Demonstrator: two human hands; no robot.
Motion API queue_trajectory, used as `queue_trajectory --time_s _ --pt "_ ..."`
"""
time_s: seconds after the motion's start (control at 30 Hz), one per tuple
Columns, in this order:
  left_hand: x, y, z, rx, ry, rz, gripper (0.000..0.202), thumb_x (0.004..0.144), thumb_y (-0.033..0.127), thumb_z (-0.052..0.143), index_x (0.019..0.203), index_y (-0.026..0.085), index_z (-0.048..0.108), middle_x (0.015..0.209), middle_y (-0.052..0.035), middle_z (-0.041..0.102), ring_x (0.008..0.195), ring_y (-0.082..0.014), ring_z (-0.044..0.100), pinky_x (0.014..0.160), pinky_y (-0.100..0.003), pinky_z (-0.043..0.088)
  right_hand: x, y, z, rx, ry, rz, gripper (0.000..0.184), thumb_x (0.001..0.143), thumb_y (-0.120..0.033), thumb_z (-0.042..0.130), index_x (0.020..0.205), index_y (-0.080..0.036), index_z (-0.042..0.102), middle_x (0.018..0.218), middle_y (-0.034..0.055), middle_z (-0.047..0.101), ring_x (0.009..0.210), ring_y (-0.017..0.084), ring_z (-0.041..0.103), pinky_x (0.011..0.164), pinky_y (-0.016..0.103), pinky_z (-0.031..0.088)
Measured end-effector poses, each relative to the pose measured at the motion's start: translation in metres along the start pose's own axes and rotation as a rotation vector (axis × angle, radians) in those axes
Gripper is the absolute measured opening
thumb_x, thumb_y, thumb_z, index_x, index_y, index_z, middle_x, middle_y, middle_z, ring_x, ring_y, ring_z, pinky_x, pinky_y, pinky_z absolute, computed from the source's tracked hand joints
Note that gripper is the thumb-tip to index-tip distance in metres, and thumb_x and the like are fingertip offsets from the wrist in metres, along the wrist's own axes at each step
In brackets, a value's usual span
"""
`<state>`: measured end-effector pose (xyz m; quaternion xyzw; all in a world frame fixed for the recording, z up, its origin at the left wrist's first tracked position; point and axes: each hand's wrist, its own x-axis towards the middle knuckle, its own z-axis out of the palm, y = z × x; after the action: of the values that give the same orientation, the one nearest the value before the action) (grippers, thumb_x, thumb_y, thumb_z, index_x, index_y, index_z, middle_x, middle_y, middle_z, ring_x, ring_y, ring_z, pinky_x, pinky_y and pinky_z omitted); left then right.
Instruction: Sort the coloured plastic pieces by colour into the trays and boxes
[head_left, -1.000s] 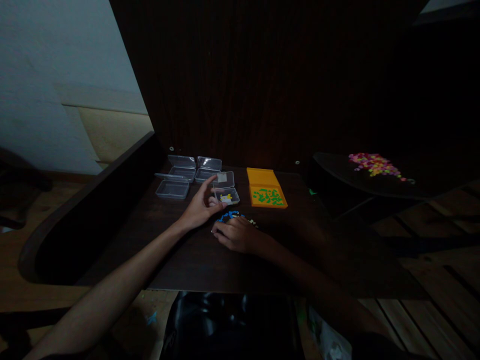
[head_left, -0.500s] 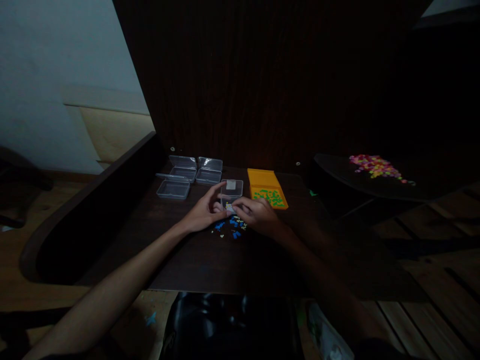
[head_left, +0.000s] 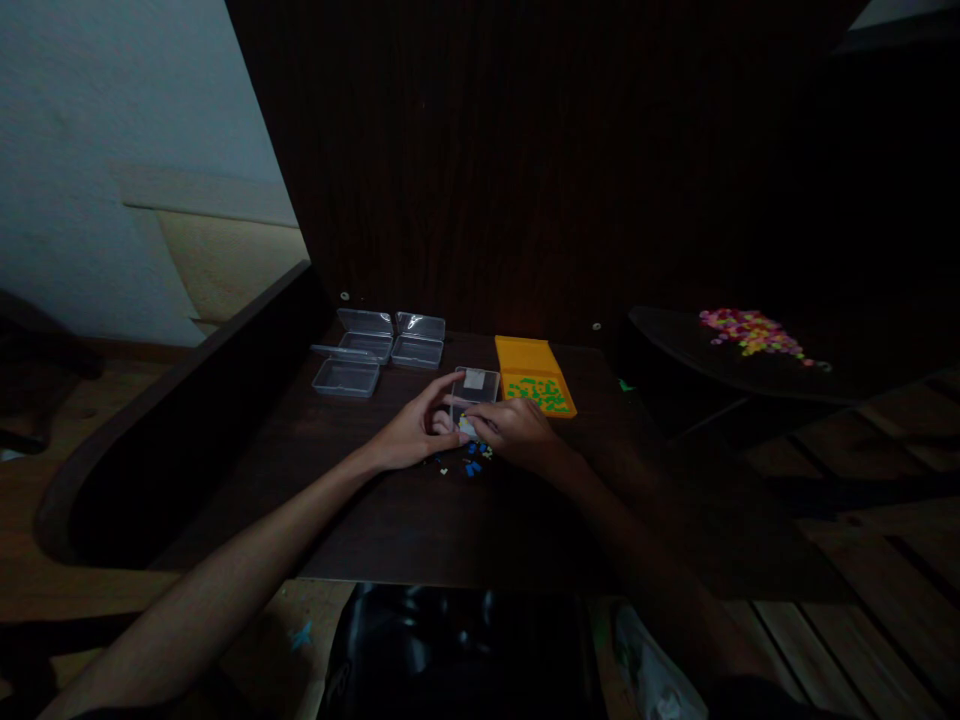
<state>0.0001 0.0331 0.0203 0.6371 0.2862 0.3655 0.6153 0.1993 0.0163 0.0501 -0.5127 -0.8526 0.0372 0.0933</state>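
Now the left hand (head_left: 409, 437) and the right hand (head_left: 519, 432) are both pinching the small clear box (head_left: 473, 384) on the table (head_left: 375, 520). The green bits (head_left: 544, 393) are already lying in the orange box (head_left: 525, 354) at two o'clock. The blue and yellow bits (head_left: 471, 466) are lying loose at six o'clock, not yet put away.

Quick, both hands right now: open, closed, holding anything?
Left hand: closed on the clear box.
Right hand: fingers curled at the box; whether it grips anything cannot be told.
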Motion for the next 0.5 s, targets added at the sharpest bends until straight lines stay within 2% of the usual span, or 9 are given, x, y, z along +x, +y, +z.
queue_trajectory --time_s 0.13,0.27,0.5 --pt "-0.001 0.002 0.000 -0.010 0.031 -0.013 0.091 0.070 0.022 0.081 0.148 0.024 0.034 0.111 -0.0078 0.059 0.065 -0.0048 0.054 0.063 -0.021 0.049 -0.002 0.002 -0.010 0.037 0.029 0.015 0.033 0.092 -0.026 0.048 0.113 -0.023 0.073 0.093 0.0056 0.077 0.074 0.017 0.067 0.064 0.026 0.037" --pt "-0.001 0.003 0.000 -0.025 0.040 -0.017 0.090 0.071 0.021 0.081 0.147 0.025 0.034 0.119 -0.0099 0.059 0.065 -0.0041 0.054 0.064 -0.021 0.050 -0.005 0.005 -0.017 0.057 -0.008 0.049 0.034 0.087 -0.023 0.050 0.110 -0.023 0.074 0.085 0.0036 0.076 0.070 0.017 0.064 0.065 0.027 0.037" --pt "0.000 0.001 -0.002 -0.032 0.051 0.001 0.091 0.071 0.021 0.081 0.148 0.026 0.032 0.124 -0.0110 0.058 0.068 -0.0044 0.057 0.068 -0.021 0.051 -0.007 0.003 -0.018 0.026 -0.130 0.056 0.039 0.088 -0.023 0.046 0.121 -0.025 0.067 0.101 0.0044 0.074 0.085 0.021 0.064 0.077 0.029 0.039"
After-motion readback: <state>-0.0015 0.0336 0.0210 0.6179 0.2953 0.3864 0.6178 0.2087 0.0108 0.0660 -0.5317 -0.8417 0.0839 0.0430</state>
